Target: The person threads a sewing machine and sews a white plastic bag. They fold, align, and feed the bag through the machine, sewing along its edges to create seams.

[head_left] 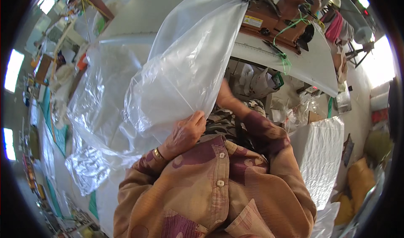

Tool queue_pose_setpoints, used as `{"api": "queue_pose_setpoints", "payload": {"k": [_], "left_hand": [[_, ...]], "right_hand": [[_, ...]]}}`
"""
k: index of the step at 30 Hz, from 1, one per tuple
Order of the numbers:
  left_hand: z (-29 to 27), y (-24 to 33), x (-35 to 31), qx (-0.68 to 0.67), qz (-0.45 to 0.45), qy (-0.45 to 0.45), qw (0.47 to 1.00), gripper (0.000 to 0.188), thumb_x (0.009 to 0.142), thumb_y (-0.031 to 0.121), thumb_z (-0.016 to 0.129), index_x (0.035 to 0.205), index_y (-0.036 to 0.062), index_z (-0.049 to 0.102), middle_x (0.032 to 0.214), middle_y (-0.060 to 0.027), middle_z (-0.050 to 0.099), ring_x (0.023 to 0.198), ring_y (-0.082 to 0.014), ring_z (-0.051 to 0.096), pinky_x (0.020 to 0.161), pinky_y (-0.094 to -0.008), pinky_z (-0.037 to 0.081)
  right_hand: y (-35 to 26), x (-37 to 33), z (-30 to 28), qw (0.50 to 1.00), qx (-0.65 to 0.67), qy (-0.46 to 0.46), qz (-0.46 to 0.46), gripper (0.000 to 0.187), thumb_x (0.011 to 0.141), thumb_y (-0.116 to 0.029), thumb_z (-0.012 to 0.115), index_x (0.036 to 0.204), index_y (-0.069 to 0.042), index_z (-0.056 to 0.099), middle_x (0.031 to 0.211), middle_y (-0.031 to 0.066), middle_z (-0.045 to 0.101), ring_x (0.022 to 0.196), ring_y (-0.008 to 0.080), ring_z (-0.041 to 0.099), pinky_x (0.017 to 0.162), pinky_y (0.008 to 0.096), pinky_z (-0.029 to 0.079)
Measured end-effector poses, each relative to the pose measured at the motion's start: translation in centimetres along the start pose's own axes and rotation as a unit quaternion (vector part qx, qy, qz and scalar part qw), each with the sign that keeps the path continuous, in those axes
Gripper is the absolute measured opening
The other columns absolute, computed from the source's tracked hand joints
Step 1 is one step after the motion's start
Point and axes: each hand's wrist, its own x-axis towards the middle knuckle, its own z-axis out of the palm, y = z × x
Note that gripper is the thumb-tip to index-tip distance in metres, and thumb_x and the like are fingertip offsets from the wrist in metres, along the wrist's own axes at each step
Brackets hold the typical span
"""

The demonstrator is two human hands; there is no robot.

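Note:
A large clear plastic sheet (185, 61), perhaps a bag, stretches from my lap up to a brown bench machine (269, 17) with black knobs. Its right edge runs up to the machine's left end. My left hand (185, 132), with a bracelet at the wrist, is closed on the lower part of the sheet near that edge. Beside the same edge, further right and a little beyond, is my right hand (226, 97). The sheet hides the right hand's fingers, and the hand is slightly blurred.
The pale worktable (307, 65) carries a ruler strip (259, 50) along its front edge. More crumpled plastic (101, 95) drapes over the left side. A stack of silvery-white sheets (322, 158) stands at my right. Under the table sits a white sack (257, 82).

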Motion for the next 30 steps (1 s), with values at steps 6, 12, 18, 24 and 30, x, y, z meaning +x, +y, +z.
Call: {"api": "queue_pose_setpoints", "payload": {"k": [6,12,18,24,30], "left_hand": [[2.4,-0.7,-0.5,0.035,0.012,0.024,0.999,0.006,0.082,0.002,0.057,0.084,-0.0028,0.056,0.093,-0.0121,0.050,0.076,-0.0258,0.064,0.062,-0.0365,0.053],[2.3,-0.6,-0.7,0.062,-0.001,0.025,0.998,0.011,0.076,0.000,0.063,0.086,-0.0028,0.060,0.097,-0.0093,0.054,0.074,-0.0223,0.065,0.060,-0.0337,0.053],[2.1,-0.8,-0.6,0.056,0.013,0.027,0.998,0.006,0.079,0.002,0.059,0.080,-0.0020,0.055,0.095,-0.0118,0.052,0.078,-0.0225,0.065,0.057,-0.0337,0.056],[2.7,-0.9,-1.3,-0.001,-0.040,0.068,0.997,0.008,0.079,0.002,0.063,0.084,0.0000,0.058,0.095,-0.0077,0.055,0.073,-0.0232,0.064,0.058,-0.0347,0.052],[3.0,-0.9,-1.5,-0.112,-0.066,0.063,0.990,0.006,0.086,0.005,0.060,0.084,0.0019,0.055,0.094,-0.0086,0.056,0.072,-0.0263,0.063,0.060,-0.0374,0.051]], "right_hand": [[-6.0,1.3,-11.0,0.894,-0.317,0.180,-0.260,0.022,0.082,0.000,0.059,0.102,-0.008,0.063,0.100,0.0064,0.065,0.095,0.0259,0.061,0.091,0.0408,0.045],[-9.4,7.2,-8.2,0.818,-0.477,-0.138,-0.289,0.029,0.084,-0.015,0.063,0.113,-0.011,0.064,0.113,0.0068,0.063,0.114,0.0229,0.054,0.105,0.0475,0.033],[-8.4,14.8,-4.5,0.858,-0.393,-0.190,-0.269,0.029,0.091,-0.021,0.061,0.117,-0.009,0.064,0.128,0.0076,0.060,0.124,0.0243,0.050,0.106,0.0428,0.036],[-12.6,10.2,-10.6,0.937,-0.186,0.155,-0.252,0.021,0.088,-0.011,0.063,0.107,-0.003,0.064,0.099,0.0132,0.067,0.086,0.0247,0.065,0.078,0.0336,0.051],[-3.2,6.6,-12.6,0.952,-0.109,0.283,-0.036,0.021,0.094,-0.020,0.060,0.091,0.001,0.062,0.072,0.0084,0.062,0.068,0.0137,0.060,0.065,0.0288,0.049]]}}
